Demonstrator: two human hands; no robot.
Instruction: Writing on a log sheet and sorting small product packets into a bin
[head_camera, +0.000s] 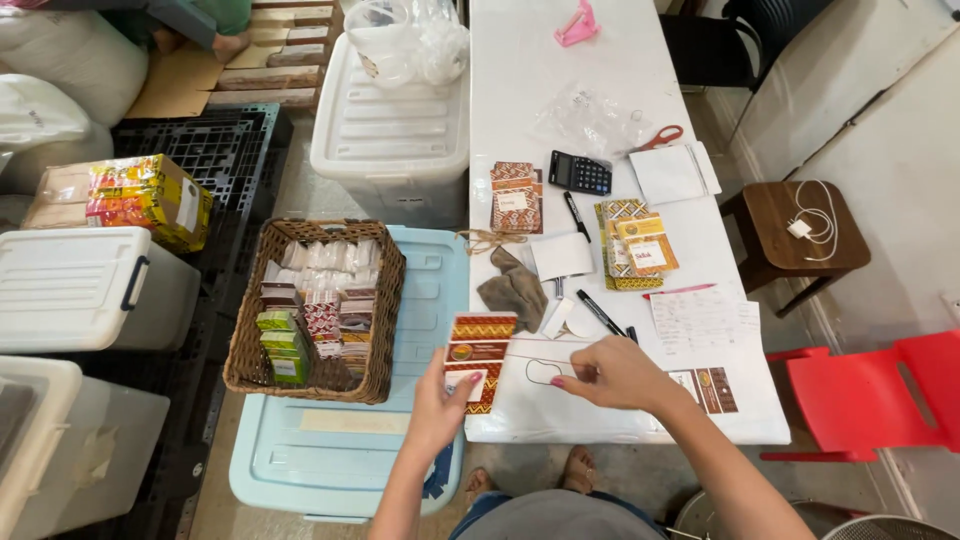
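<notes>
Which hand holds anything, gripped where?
Left hand holds the patterned box by its lower edge. Right hand rests on the white sheet, holding nothing visible.

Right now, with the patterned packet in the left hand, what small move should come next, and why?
Probably lower the patterned packet onto the white table beside the right hand. The left hand holds it upright at the table's near edge, while the right hand rests on a flat white sheet. More packets fill the wicker basket alongside.

Left of you: brown woven wicker basket (385, 300) on pale blue plastic bin (420, 330)
Table ahead: black calculator (580, 173), red-handled scissors (657, 138)
</notes>
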